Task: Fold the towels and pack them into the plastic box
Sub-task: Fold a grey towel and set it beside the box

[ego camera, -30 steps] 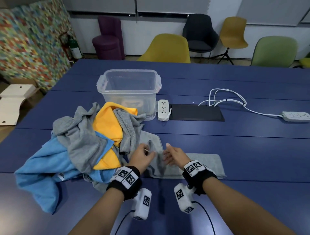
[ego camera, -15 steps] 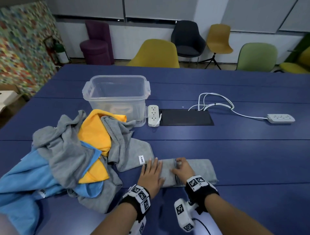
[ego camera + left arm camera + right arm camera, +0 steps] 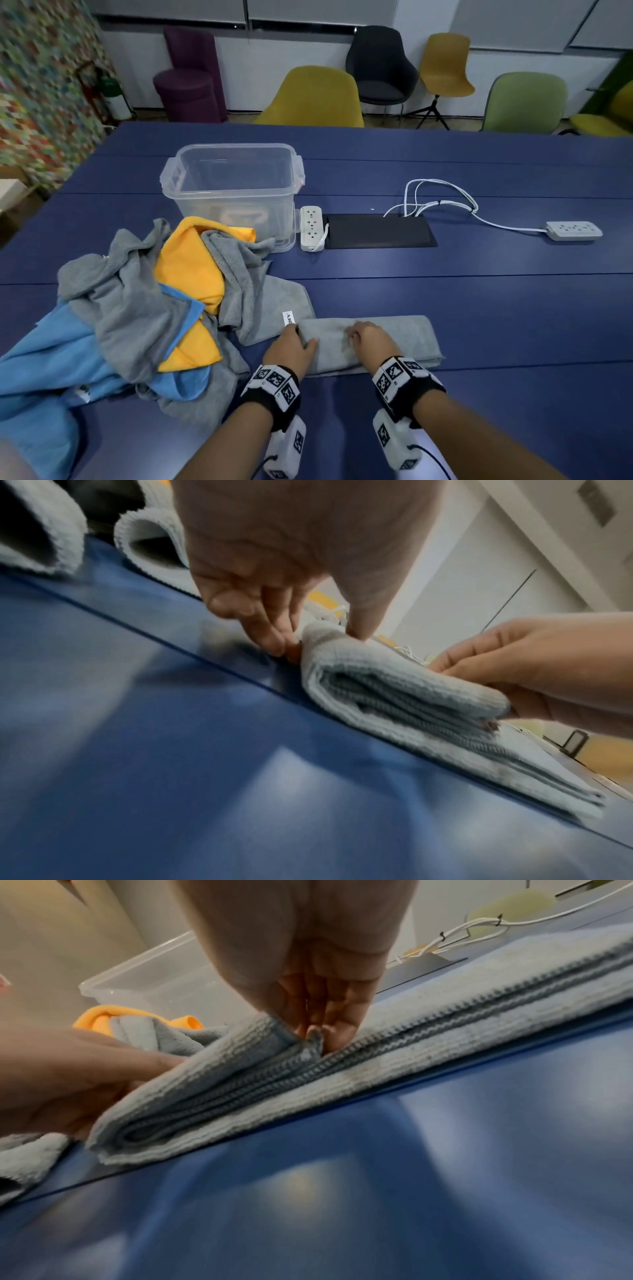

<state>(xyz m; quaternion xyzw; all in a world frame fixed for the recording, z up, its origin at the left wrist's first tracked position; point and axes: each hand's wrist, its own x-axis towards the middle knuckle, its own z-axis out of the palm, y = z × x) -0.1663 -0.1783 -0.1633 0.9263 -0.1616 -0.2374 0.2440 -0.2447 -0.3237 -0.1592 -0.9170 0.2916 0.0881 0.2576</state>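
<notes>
A grey towel (image 3: 394, 339), folded into a long strip of several layers, lies on the blue table (image 3: 479, 308) in front of me. My left hand (image 3: 301, 337) pinches its left end, thumb on top and fingers at the end (image 3: 284, 639). My right hand (image 3: 354, 334) is near the strip's middle with its fingers curled, pinching the edge of an upper layer (image 3: 318, 1034). The clear plastic box (image 3: 233, 192) stands open at the back left. A loose pile of grey (image 3: 130, 308), yellow (image 3: 191, 267) and blue (image 3: 44, 359) towels lies to the left.
A white power strip (image 3: 311, 228) and a black panel (image 3: 376, 231) lie right of the box. A white cable (image 3: 442, 198) runs to a second power strip (image 3: 573, 230). Chairs (image 3: 308, 99) stand beyond the table's far edge.
The grey towel has gone from partly spread beside the pile to a folded strip. My left hand has moved from lying flat on it to pinching its left end.
</notes>
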